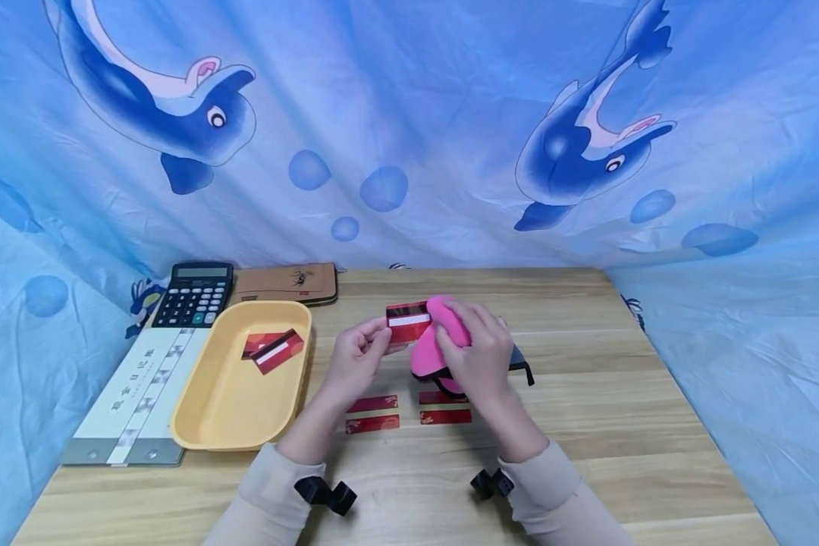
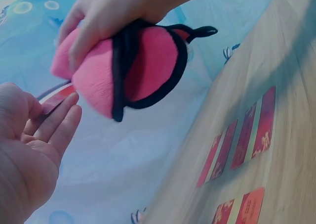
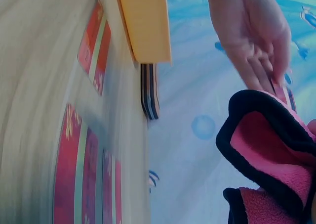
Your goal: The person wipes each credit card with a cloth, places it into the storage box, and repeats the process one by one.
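Observation:
A red card [image 1: 408, 327] with a black band and a white strip is pinched between the thumb and fingers of my left hand [image 1: 359, 356]. My right hand [image 1: 479, 353] grips a folded pink plush cloth [image 1: 428, 355] with black edging and a black hanging loop, right up against the card's right side. In the right wrist view the cloth [image 3: 276, 150] bulges open like a mitt, showing its pink inside. Both hands hold these things above the table. Below them lie red cards with a pale stripe, one on the left [image 1: 372, 415] and one on the right [image 1: 445, 416].
A yellow tray [image 1: 198, 425] on the left holds two red cards [image 1: 277, 351]. Beside it lie a white-and-grey binder [image 1: 119, 394] and a black calculator [image 1: 194, 296]. Behind is a brown wallet-like case [image 1: 273, 284]. A blue dolphin curtain [image 1: 450, 114] hangs along the table's back.

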`<state>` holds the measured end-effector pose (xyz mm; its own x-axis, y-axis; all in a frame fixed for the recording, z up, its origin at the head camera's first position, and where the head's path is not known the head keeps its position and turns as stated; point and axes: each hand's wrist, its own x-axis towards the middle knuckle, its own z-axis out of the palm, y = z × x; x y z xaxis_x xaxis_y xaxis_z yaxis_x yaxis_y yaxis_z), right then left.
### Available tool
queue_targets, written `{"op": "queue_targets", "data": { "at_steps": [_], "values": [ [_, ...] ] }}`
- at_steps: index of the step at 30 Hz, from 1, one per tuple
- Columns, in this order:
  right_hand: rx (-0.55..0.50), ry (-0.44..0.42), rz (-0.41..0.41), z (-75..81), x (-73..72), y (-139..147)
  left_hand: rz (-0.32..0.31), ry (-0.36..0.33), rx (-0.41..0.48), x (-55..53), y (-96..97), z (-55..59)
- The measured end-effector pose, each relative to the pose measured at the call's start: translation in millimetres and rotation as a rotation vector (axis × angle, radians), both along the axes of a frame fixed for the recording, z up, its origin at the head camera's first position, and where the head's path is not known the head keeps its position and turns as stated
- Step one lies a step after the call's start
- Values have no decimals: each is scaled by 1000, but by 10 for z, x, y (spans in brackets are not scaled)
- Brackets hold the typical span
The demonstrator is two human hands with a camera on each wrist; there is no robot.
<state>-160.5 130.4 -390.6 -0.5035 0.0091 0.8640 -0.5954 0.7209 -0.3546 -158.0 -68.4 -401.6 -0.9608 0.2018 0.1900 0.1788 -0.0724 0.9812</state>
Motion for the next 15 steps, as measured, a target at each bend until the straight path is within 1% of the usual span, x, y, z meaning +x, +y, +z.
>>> {"op": "queue_targets", "data": {
  "at_steps": [4, 8, 11, 15],
  "values": [
    [-28, -7, -19, -14, -45, 118, 55, -36, 16, 8, -115, 47],
    [-49, -22, -46, -54, -82, 237, 134, -88, 78, -30, -268, 71],
    [-63, -39, -56, -83, -91, 311, 198, -128, 104, -65, -398, 78],
    [-87, -61, -55, -106, -94, 389, 266, -180, 85, -92, -573, 77]
  ]
}}
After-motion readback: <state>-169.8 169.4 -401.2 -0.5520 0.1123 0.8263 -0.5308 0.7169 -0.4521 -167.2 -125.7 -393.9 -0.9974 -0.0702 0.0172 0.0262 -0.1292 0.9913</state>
